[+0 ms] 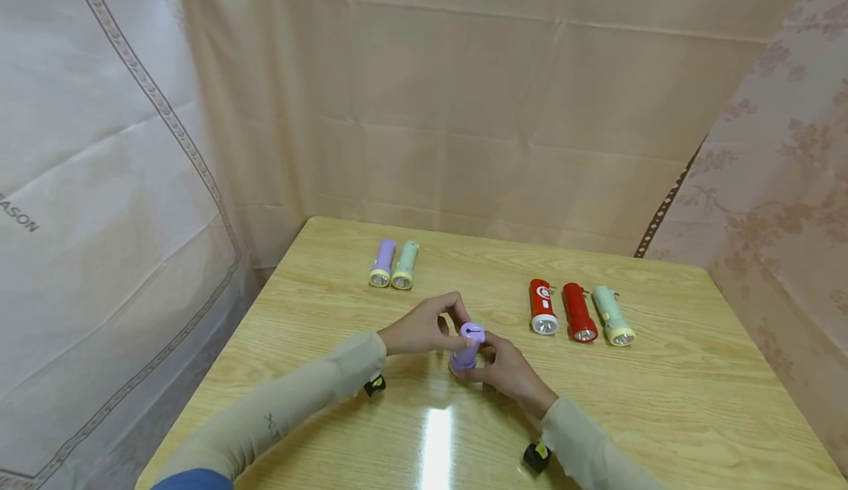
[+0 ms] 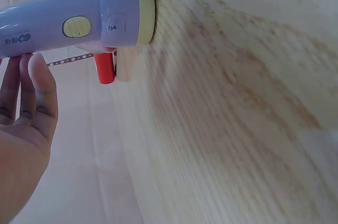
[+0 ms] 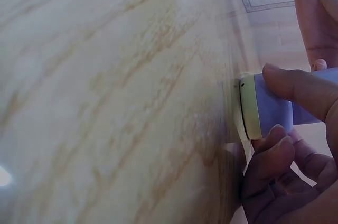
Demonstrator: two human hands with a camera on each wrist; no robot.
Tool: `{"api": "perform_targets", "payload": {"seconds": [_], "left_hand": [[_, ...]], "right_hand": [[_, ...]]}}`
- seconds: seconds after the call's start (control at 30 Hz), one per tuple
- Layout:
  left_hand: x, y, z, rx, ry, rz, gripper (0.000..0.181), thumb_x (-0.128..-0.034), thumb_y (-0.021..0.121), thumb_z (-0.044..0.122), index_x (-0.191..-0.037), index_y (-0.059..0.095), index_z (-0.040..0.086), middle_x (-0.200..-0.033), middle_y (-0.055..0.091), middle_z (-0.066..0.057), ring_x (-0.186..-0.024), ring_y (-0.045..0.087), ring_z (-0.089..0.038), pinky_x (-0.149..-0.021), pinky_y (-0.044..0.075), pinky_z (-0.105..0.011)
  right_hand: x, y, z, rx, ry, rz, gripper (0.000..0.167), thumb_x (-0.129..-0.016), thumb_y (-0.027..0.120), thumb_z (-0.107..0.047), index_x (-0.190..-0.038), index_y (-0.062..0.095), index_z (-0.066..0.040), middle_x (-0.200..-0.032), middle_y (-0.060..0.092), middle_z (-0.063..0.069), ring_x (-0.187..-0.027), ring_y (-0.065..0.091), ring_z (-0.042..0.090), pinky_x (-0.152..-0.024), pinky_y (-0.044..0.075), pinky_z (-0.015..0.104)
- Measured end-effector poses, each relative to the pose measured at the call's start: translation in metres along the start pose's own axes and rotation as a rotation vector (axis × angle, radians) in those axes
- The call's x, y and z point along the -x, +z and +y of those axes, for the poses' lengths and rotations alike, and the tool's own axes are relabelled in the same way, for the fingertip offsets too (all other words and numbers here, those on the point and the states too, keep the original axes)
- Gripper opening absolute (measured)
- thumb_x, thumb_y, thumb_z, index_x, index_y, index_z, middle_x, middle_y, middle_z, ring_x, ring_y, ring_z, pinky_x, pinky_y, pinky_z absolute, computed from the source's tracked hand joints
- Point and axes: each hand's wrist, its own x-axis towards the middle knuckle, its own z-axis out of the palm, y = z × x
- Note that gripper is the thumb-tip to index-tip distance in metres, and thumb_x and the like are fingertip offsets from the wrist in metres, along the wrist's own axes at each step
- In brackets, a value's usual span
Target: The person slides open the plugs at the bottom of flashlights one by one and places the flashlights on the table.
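A purple flashlight [image 1: 467, 355] with a pale yellow rim [image 2: 145, 12] and an oval yellow switch [image 2: 77, 26] is upright, lens end down, at or very near the tabletop. Around its lower head my right hand [image 1: 515, 378] grips it, with the thumb across the purple collar in the right wrist view. My left hand [image 1: 425, 326] pinches the upper body near the tail end, thumb in front and a finger arched behind. The lens face itself is hidden against the wooden table [image 1: 331, 431].
Farther back on the left lie a purple flashlight [image 1: 383, 260] and a mint green flashlight [image 1: 405, 263], side by side. To the right lie a red flashlight with a white head [image 1: 542, 302], an all-red flashlight [image 1: 578, 312] and another mint flashlight [image 1: 610, 313]. Cloth [image 1: 450, 107] hangs behind the table.
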Motion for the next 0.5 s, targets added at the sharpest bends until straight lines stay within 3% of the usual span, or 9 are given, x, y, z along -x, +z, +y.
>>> {"api": "perform_targets", "payload": {"seconds": [0.17, 0.33, 0.5], "left_hand": [[0.0014, -0.0005, -0.0026, 0.012, 0.004, 0.003, 0.025, -0.0918, 0.081, 0.020, -0.107, 0.060, 0.018, -0.105, 0.066, 0.002, -0.097, 0.062, -0.016, -0.073, 0.055, -0.030], [0.0032, -0.0011, -0.0034, 0.006, -0.023, 0.011, 0.015, -0.0989, 0.073, 0.023, -0.110, 0.063, 0.019, -0.107, 0.066, 0.002, -0.101, 0.062, -0.017, -0.081, 0.056, -0.033], [0.0052, -0.0013, -0.0037, 0.050, -0.062, 0.029, 0.013, -0.1043, 0.064, 0.028, -0.112, 0.066, 0.018, -0.108, 0.067, 0.000, -0.101, 0.062, -0.017, -0.084, 0.057, -0.048]], "right_hand": [[0.0014, 0.0013, -0.0011, 0.019, 0.009, 0.033, 0.067, -0.076, 0.094, -0.029, -0.136, 0.065, -0.020, -0.135, 0.064, 0.005, -0.128, 0.055, 0.031, -0.108, 0.038, 0.063], [0.0030, 0.0030, -0.0021, 0.037, 0.031, 0.055, 0.073, -0.074, 0.095, -0.030, -0.139, 0.063, -0.016, -0.129, 0.067, 0.004, -0.122, 0.058, 0.030, -0.105, 0.042, 0.061], [0.0024, 0.0046, -0.0013, 0.053, 0.035, 0.062, 0.076, -0.073, 0.095, -0.029, -0.139, 0.062, -0.011, -0.127, 0.068, 0.005, -0.122, 0.059, 0.030, -0.105, 0.042, 0.061]]}}
